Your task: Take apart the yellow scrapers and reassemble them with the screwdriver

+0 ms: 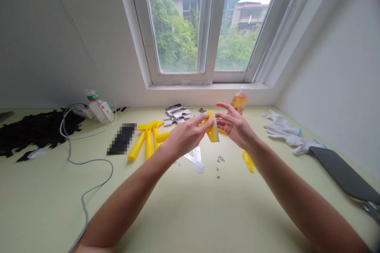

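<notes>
My left hand (187, 134) is closed around a yellow plastic scraper (211, 133) with a grey metal blade along its right edge. Facing that blade, my right hand (237, 125) has its fingers apart. Its fingertips are at or just beside the blade; whether they touch it I cannot tell. Below the hands lie crossed flat metal blades (196, 161) and several small screws (220, 159). Several yellow scraper handles (145, 140) lie to the left of my left hand. A smaller yellow piece (247, 162) rests under my right forearm, partly hidden.
Printed cards (177, 112) and an orange drink bottle (240, 101) stand toward the window. White gloves (282, 130) and a dark flat object (341, 172) lie at right. At left are a pixelated dark rectangle (122, 139), a cable (111, 170), a clear bottle (101, 106) and black strips (35, 128).
</notes>
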{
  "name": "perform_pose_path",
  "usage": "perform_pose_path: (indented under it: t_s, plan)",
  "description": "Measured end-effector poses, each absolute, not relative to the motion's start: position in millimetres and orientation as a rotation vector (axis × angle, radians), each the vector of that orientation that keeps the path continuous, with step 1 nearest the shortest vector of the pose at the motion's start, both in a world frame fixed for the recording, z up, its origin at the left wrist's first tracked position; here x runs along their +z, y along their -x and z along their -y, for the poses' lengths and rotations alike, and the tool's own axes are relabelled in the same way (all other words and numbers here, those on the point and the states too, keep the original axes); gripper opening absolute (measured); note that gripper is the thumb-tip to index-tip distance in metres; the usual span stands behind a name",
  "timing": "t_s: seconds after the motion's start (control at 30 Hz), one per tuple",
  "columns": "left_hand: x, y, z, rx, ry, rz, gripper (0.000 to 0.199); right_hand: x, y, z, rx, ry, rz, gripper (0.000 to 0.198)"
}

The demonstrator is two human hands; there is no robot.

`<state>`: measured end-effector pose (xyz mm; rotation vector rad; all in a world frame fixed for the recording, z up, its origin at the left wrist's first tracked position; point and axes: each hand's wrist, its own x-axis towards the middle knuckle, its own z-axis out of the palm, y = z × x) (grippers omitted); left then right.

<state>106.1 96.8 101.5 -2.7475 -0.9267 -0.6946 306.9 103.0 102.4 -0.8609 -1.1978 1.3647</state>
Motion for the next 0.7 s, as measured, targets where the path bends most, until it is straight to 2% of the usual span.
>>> perform_pose_path:
  t_s: [0.5,0.6,0.7]
  plan:
    - [95.1,-105.3,-103.7,-0.848,2.728,1.019,0.036,101.8,-309.2,-105.9,1.33,0.836,1.275,0.048]
    - [98.2,-99.1,-108.8,-0.956,2.658,1.109,0.039,102.7,-320.3,-107.6,1.142,0.944,1.487,0.035]
    - [104.2,-87.2,-117.7,-1.137,2.57,1.17,0.041,100.6,-330.0,-106.4,0.961,1.257,2.046,0.018]
